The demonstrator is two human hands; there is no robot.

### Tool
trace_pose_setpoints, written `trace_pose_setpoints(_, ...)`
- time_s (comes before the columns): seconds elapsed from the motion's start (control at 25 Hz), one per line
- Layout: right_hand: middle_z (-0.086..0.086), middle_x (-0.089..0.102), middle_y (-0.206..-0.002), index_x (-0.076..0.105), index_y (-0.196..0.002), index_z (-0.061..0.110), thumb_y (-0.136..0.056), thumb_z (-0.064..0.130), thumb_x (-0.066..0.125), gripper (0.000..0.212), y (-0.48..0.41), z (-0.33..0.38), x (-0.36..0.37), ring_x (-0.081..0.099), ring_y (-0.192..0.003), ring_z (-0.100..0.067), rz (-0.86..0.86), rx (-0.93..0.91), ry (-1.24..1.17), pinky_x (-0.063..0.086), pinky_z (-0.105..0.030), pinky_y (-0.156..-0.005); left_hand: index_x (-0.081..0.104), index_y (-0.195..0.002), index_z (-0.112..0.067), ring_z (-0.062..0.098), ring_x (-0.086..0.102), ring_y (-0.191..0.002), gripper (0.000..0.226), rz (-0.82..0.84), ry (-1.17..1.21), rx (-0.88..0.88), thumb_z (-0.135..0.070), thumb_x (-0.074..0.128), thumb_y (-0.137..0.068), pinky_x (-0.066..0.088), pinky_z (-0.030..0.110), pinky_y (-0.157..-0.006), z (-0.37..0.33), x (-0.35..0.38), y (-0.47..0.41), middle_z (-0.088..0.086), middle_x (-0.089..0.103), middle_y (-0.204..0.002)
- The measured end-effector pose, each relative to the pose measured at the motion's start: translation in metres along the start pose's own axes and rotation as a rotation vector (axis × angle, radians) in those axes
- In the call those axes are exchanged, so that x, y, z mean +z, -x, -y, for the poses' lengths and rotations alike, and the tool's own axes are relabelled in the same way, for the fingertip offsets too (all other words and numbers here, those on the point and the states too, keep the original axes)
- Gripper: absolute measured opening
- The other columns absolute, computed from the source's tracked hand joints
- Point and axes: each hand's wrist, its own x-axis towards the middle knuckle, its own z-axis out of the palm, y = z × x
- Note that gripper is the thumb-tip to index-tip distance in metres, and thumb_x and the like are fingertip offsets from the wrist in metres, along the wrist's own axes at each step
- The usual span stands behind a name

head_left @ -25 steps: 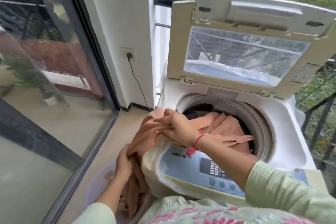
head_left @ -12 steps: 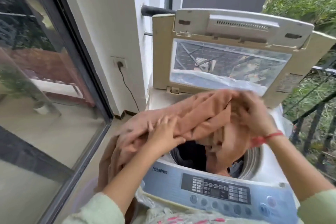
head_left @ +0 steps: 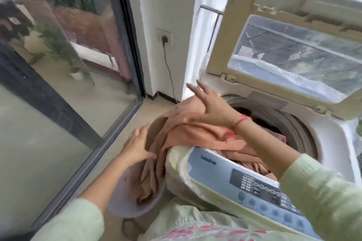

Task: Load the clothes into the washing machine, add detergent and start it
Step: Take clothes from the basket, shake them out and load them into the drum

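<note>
Peach cloth point(head_left: 195, 133) ran lengthwise from tub point(head_left: 117, 207) up-right into drum point(head_left: 293, 123); panel point(head_left: 225, 174) read "TurboDrum"; left hand point(head_left: 137, 145) and right hand point(head_left: 211, 107) splayed, gripping nothing.

Supporting surface: the floor point(head_left: 149, 112), plain beige, visible as a narrow strip running from far to near; bounded on the left by the dark door frame point(head_left: 109, 139) of a glazed sliding panel; bounded at the far end by a white wall with a dark skirting point(head_left: 156, 96) at its foot. Items standing directly on the floor: the washing machine point(head_left: 333, 135), at the right of the strip, lid raised; a pale plastic basin point(head_left: 125, 211), near left, just beside the machine's left side. The basin holds folds of peach cloth point(head_left: 148, 180), which rise out of it and over the machine's left edge. A black cord point(head_left: 168, 72) descends the far wall towards the floor; its lower end is hidden.
</note>
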Motion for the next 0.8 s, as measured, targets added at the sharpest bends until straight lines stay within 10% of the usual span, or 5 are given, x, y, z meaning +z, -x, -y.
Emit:
trace_pose_setpoints(0.08,-0.011,0.024,-0.153,0.021,-0.147,0.034,-0.059,0.081,0.055,0.105,-0.042,0.051,0.023,0.029,-0.137,-0.031,0.247,0.01,0.149,0.027,-0.045,-0.112,-0.009,-0.149,-0.031,0.032,0.017,-0.141,0.124,0.071,0.007,-0.002,-0.048,0.077,-0.06,0.024,0.047,-0.112,0.004,0.019,-0.01,0.011,0.014,-0.153)
trace_pose_setpoints(0.24,-0.017,0.056,-0.125,0.057,-0.117,0.009,-0.091,0.022,0.048,0.03,-0.043,0.094,0.043,0.05,-0.116,-0.032,0.292,0.066,0.323,0.037,-0.05,-0.102,-0.011,-0.148,-0.031,0.03,0.015,-0.142,0.122,0.029,0.096,-0.108,-0.05,0.075,-0.062,0.022,0.045,-0.113,-0.008,0.04,-0.022,0.01,0.008,-0.154)
trace_pose_setpoints(0.4,-0.007,0.065,-0.089,0.058,-0.093,0.017,-0.079,0.016,0.047,0.018,-0.011,0.05,0.025,0.064,-0.089,-0.027,-0.051,-0.091,-0.042,0.05,-0.035,-0.077,0.02,-0.148,-0.032,0.023,0.033,-0.137,0.079,-0.107,0.4,-0.018,-0.041,0.06,-0.08,0.028,0.039,-0.113,-0.019,0.05,-0.015,0.003,0.03,-0.15)
trace_pose_setpoints(0.64,-0.002,0.059,-0.096,0.059,-0.105,0.009,-0.073,0.018,0.05,0.034,0.114,-0.053,-0.08,0.052,-0.085,-0.012,-0.697,0.039,-0.193,0.039,-0.024,-0.074,0.063,-0.114,-0.023,0.019,0.059,-0.085,0.038,-0.799,0.48,0.519,-0.017,0.058,-0.077,0.047,0.03,-0.075,-0.148,-0.024,0.006,0.0,0.059,-0.093)
trace_pose_setpoints(0.8,-0.017,0.05,-0.119,0.047,-0.123,0.016,-0.075,0.028,0.049,0.049,0.154,-0.127,-0.055,0.051,-0.102,-0.037,-0.877,0.367,0.168,0.045,-0.046,-0.078,0.049,-0.129,-0.026,0.025,0.051,-0.113,0.052,-0.365,-0.006,0.537,-0.037,0.064,-0.081,0.033,0.045,-0.101,-0.253,-0.016,0.003,0.001,0.054,-0.119)
